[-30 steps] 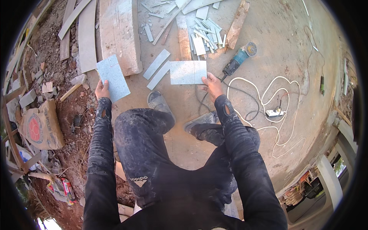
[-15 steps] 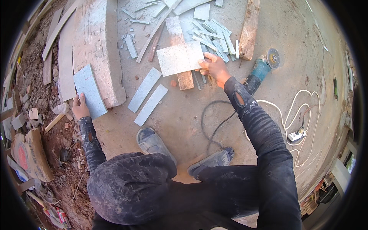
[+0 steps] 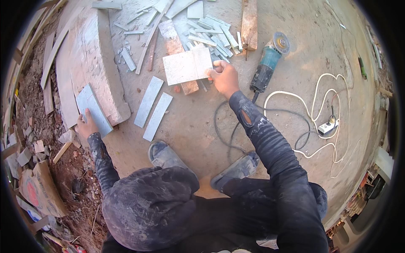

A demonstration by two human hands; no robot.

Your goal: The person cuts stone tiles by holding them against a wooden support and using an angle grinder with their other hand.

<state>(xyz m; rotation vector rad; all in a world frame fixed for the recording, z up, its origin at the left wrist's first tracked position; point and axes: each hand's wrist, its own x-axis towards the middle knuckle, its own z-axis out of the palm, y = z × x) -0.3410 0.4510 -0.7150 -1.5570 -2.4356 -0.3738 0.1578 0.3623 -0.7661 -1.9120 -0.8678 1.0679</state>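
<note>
My right hand (image 3: pixel 224 76) grips the right edge of a pale rectangular tile (image 3: pixel 187 66), which lies across a reddish wooden block (image 3: pixel 177 47) on the concrete floor. My left hand (image 3: pixel 87 125) presses a blue-grey tile (image 3: pixel 93 109) against the end of a long stone slab (image 3: pixel 95 59) at the left. Both dark sleeves reach forward past my bent knees and dusty shoes.
A teal angle grinder (image 3: pixel 266 63) lies just right of my right hand, its black cord looping back to a white extension cable and socket (image 3: pixel 327 126). Two tile strips (image 3: pixel 152 109) lie between my hands. Several cut offcuts (image 3: pixel 213 33) and a plank (image 3: pixel 249 23) lie beyond. Rubble lines the left.
My right hand has lowered the pale tile onto the wooden block. My left hand has set the blue-grey tile down against the stone slab. The view has tilted down and forward.
</note>
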